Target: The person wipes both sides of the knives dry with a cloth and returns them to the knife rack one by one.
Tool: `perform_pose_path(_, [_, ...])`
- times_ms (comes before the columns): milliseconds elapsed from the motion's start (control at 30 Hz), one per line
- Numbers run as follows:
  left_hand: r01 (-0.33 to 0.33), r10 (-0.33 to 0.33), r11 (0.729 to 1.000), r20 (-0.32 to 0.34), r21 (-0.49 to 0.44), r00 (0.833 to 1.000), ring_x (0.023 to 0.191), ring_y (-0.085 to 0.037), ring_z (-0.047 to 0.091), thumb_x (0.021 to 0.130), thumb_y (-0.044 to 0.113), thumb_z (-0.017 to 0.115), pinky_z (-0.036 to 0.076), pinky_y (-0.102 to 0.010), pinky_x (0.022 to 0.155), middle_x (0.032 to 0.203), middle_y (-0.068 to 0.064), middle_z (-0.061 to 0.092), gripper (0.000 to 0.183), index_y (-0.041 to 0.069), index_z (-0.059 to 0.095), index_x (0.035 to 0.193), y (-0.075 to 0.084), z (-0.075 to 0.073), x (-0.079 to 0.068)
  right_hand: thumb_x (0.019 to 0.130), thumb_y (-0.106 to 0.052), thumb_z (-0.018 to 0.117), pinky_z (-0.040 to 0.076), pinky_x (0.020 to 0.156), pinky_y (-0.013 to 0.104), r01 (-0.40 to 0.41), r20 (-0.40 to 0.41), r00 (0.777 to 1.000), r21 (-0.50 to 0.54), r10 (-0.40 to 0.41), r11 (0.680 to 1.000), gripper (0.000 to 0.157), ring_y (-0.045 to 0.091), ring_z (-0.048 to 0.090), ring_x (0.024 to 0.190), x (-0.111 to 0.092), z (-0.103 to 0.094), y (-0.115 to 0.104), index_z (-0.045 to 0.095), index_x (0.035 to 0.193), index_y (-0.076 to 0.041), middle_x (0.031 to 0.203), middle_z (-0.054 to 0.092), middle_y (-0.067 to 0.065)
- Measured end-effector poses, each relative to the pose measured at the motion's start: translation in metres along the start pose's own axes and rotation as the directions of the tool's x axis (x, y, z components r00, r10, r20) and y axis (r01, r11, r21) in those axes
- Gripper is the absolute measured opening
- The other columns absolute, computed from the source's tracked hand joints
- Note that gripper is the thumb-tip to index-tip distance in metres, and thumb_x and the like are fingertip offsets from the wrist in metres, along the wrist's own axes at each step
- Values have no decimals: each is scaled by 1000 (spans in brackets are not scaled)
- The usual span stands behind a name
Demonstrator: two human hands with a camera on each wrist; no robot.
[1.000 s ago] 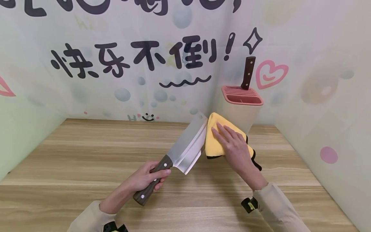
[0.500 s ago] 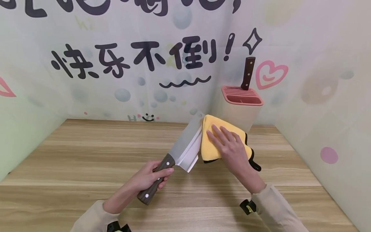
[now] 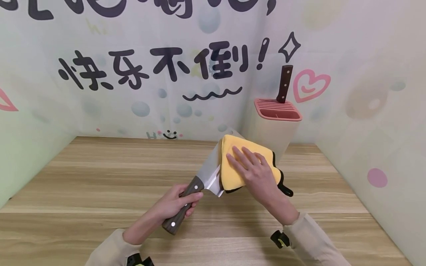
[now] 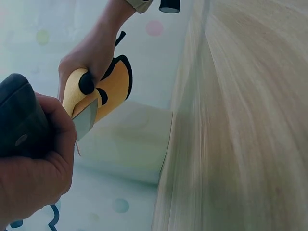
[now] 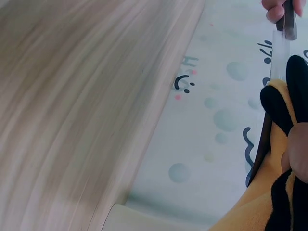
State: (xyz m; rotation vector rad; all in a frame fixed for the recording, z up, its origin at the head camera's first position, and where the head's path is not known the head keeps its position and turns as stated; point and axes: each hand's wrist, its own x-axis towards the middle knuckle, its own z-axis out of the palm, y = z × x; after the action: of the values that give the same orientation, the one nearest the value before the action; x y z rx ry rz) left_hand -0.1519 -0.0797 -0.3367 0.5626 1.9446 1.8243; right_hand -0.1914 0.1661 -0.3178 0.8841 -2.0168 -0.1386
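Note:
My left hand (image 3: 173, 204) grips the dark riveted handle of a cleaver (image 3: 209, 170), raised above the table with its broad blade pointing away and to the right. My right hand (image 3: 259, 176) holds a folded yellow cloth (image 3: 227, 173) with black trim against the blade, its fingers spread over the upper face. Much of the blade's far part is hidden by the cloth, and a bit of the tip shows past it. In the left wrist view, the cloth (image 4: 118, 84) is folded around the blade (image 4: 85, 120). Part of a thumb (image 5: 298, 151) presses the cloth's underside in the right wrist view.
A cream knife block (image 3: 273, 133) with a pink slotted top stands at the back right, just behind the cloth. One dark-handled knife (image 3: 284, 84) stands in it. The wood-grain table (image 3: 100, 177) meets a printed backdrop (image 3: 159, 111) behind and pale side walls.
My right hand has slid the cloth left and toward me along the blade, from the tip toward the handle. My left hand and the cleaver have shifted slightly right.

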Motion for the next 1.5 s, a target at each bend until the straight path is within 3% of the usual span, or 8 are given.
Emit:
perform_pose_path(300, [10,-9,999,-35,45,999,46,-7,45,89,23,55,39,-19,44,59,-1,47,28,0,45,77,0,4,4,68,5,71,45,80,43,-48,91,995,86,40,995,54,30,51,109,8,-7,-10,58,118,-12,122,54,9])
perform_pose_path(467, [39,-37,999,-56,24,998,47,-8,45,91,33,50,40,-20,45,65,-2,48,35,-2,48,86,2,6,7,68,4,71,45,80,44,-72,120,991,133,56,989,55,29,50,110,10,-8,-15,58,118,-13,123,54,9])
perform_pose_path(667, [49,-51,998,-69,-34,996,46,-7,45,93,44,36,41,-19,43,66,-2,46,54,-9,47,94,0,8,13,70,2,71,45,80,42,-43,118,993,135,28,990,52,28,51,109,13,-8,-24,58,118,-14,122,54,8])
perform_pose_path(933, [64,-68,997,-119,-34,991,47,-9,46,95,49,20,41,-21,44,62,-3,48,57,0,47,84,0,8,19,71,1,70,46,77,40,-18,80,997,174,5,985,50,25,53,108,20,-9,-36,59,117,-14,121,55,6])
perform_pose_path(1133, [70,-74,997,-154,-32,985,45,-10,47,95,49,20,41,-21,44,55,-2,49,57,1,49,83,-1,7,21,74,0,68,45,80,39,6,96,995,189,-24,982,50,25,52,109,22,-10,-42,57,120,-15,123,54,5])
perform_pose_path(1333, [86,-92,996,-214,-35,973,47,-13,48,97,44,19,43,-23,46,59,-5,50,57,-3,50,91,0,8,23,74,1,66,45,81,38,56,74,995,178,-70,982,49,24,52,110,25,-11,-46,57,120,-14,123,54,6])
perform_pose_path(1500, [90,-91,996,-313,-18,945,51,-14,51,96,45,18,45,-27,49,65,-5,54,59,-2,53,92,1,9,25,76,0,62,45,81,37,92,46,994,145,-100,985,46,24,52,109,27,-11,-51,57,120,-14,123,54,6])
